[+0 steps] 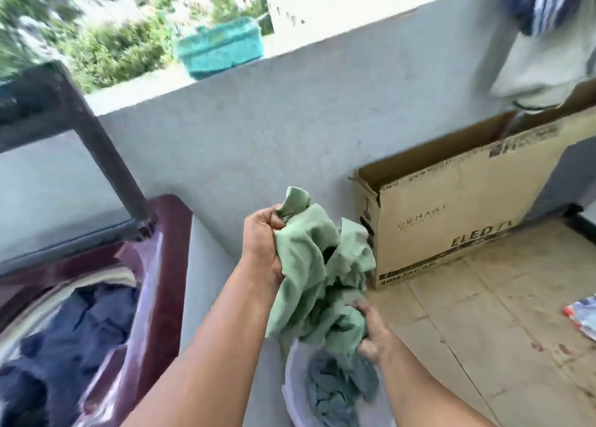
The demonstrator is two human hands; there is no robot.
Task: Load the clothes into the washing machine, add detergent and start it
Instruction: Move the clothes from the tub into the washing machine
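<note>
Green garment (309, 265) bunched, gripped by left hand (263, 244) and right hand (375, 333), above white basket (295, 381). Washing machine (154, 265) left, lid (61, 168) up, dark clothes (74, 336) inside. Cardboard box (451, 213) right.

Beside the maroon washing machine (161, 265) holding dark navy clothes (74, 330), a pale green garment (309, 265) sits over a white basket (295, 391) of grey-blue cloth (332, 391); right of the machine, a brown cardboard box (451, 213) (black print), navy-and-white striped fabric (545, 0) above
</note>
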